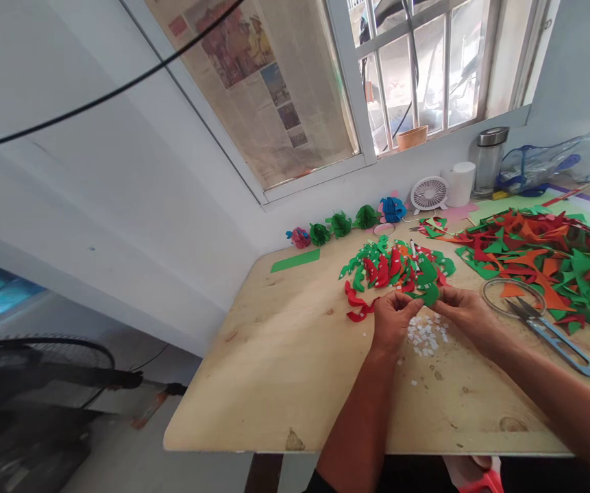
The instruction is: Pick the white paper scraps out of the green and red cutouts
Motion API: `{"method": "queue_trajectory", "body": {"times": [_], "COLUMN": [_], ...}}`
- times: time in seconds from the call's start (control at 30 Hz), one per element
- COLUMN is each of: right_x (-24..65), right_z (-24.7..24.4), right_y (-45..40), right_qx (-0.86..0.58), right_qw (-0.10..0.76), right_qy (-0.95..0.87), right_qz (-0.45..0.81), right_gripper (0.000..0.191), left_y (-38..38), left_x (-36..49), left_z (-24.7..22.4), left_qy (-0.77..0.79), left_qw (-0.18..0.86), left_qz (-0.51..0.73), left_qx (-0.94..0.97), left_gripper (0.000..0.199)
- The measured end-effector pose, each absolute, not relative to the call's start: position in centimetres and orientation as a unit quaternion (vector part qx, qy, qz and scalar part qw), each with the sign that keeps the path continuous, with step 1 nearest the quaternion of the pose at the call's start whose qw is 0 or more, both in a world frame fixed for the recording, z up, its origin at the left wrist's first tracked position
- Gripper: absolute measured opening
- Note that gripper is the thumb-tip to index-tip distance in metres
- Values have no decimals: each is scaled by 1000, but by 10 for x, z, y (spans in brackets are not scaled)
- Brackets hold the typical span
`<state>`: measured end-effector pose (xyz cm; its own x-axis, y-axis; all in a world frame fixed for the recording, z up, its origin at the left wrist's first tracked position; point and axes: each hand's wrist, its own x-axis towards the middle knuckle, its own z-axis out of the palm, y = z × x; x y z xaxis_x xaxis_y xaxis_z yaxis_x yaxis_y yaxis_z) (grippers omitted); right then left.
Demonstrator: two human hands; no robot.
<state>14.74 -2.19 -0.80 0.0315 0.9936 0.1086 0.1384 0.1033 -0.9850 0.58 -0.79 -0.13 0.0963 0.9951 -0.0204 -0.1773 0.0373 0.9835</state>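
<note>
Between my two hands is a curved green paper cutout. My left hand pinches its left end, and my right hand has thumb and fingers closed on its right side. Just beyond lies a loose heap of red and green paper cutouts, several with small white squares stuck on them. Some red cutouts lie by my left hand. Small white paper squares are scattered on the table below the held piece.
Scissors-like thread snips and a ring of tape lie right of my right hand. Behind them spreads a big pile of paper scraps. Folded paper figures, a small white fan and a glass bottle line the wall.
</note>
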Motion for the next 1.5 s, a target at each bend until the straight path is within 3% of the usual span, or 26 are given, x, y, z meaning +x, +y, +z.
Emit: {"method": "queue_trajectory", "body": {"times": [1.5], "right_x": [148], "right_z": [3], "right_y": [-23], "right_qx": [-492], "right_qw": [490], "right_qy": [-482], "right_qz": [534], "right_gripper": [46], "left_y": [-4], "left_x": [3], "left_z": [-8], "left_qy": [410], "left_qw": [591], "left_qz": [516], "left_qx": [465], "left_gripper": [41]}}
